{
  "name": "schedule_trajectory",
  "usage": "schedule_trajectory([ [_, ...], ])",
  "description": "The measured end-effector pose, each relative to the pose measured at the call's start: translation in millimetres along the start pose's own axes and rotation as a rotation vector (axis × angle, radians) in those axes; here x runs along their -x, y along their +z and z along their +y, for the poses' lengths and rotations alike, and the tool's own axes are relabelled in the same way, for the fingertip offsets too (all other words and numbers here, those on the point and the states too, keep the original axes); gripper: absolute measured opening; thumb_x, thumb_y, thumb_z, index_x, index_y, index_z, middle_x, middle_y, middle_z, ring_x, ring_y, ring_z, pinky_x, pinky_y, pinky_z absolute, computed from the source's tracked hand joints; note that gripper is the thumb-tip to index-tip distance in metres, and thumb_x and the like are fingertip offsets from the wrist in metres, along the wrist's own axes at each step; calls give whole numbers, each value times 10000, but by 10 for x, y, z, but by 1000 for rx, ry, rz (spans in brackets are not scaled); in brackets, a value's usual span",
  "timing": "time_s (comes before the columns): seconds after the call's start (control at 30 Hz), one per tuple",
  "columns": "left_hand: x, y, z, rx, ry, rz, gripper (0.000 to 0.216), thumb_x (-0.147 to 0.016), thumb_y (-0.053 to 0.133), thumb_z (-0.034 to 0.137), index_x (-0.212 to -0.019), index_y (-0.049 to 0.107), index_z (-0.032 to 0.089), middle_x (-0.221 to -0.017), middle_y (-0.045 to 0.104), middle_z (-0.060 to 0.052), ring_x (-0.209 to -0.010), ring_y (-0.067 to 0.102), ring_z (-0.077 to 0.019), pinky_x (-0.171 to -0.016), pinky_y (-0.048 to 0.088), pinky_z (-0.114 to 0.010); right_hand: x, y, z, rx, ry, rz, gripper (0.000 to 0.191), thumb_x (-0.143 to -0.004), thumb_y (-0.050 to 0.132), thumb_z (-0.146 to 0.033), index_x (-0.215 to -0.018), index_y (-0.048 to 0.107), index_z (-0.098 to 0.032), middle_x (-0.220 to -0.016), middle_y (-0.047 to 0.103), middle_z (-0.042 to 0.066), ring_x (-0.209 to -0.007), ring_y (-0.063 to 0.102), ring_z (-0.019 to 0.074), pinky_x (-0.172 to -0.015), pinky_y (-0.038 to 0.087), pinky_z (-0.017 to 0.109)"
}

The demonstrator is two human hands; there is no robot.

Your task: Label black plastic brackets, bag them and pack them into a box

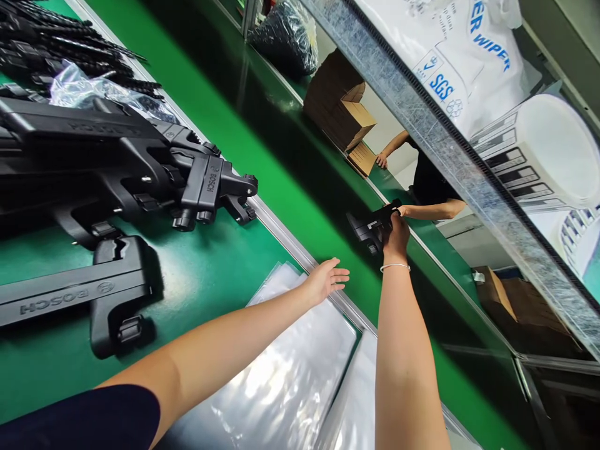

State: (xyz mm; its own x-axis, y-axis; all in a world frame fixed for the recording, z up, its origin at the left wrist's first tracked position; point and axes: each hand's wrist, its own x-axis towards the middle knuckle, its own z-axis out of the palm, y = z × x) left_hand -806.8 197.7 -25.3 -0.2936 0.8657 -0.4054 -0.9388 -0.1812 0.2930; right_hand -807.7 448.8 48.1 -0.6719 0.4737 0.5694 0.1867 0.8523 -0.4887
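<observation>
My right hand reaches far across the green conveyor belt and is closed on a black plastic wiper part. A co-worker's hand on the far side touches the same part. My left hand hovers open, fingers stretched, over the belt's metal rail. It holds nothing. Clear plastic bags lie under my forearms.
Black Bosch wiper assemblies are stacked at the left on the green table, one lying loose. Several cardboard boxes stand across the belt. A metal shelf beam runs overhead with white bags and label rolls.
</observation>
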Motion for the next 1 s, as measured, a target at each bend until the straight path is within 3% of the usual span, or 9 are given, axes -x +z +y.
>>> schedule_trajectory([
  [0.2, 10, 23, 19, -10, -11, 16, 191, -960, 467, 334, -1046, 539, 179, -823, 665, -45, -738, 633, -157, -728, 463, -301, -13, 3, -11, -529, 313, 157, 337, -788, 596, -538, -886, 590, -215, -808, 664, 4, -725, 651, 129, -604, 516, 249],
  [0.4, 2, 20, 9, -17, -10, 14, 172, -950, 481, 316, -1035, 542, 180, -808, 668, -40, -709, 630, -148, -698, 466, -289, 3, -26, -41, -740, 453, 189, 351, -675, 734, -480, -751, 519, -213, -690, 589, -39, -635, 610, 127, -576, 525, 262],
  [0.7, -30, -13, -26, -17, 8, -7, 202, -929, 516, 338, -1045, 556, 177, -815, 673, -46, -702, 628, -154, -714, 464, -294, 71, -60, -27, -734, 546, 233, 320, -702, 729, -436, -788, 523, -208, -717, 608, -35, -659, 615, 127, -626, 532, 272],
  [0.93, -3, 0, -9, -46, 3, 7, 150, -929, 518, 295, -1000, 576, 177, -784, 674, -40, -685, 630, -144, -687, 474, -278, 54, -189, -199, -638, 554, 245, 287, -868, 518, -402, -1125, 514, -274, -1194, 598, 31, -1021, 631, 129, -854, 507, 339],
  [1.0, 0, -1, -10, -52, 6, 5, 145, -933, 515, 289, -993, 580, 174, -782, 674, -39, -688, 632, -142, -688, 478, -276, 152, -135, -346, -596, 565, 228, 335, -874, 503, -402, -1184, 492, -278, -1214, 598, 47, -1056, 626, 139, -894, 489, 369],
])
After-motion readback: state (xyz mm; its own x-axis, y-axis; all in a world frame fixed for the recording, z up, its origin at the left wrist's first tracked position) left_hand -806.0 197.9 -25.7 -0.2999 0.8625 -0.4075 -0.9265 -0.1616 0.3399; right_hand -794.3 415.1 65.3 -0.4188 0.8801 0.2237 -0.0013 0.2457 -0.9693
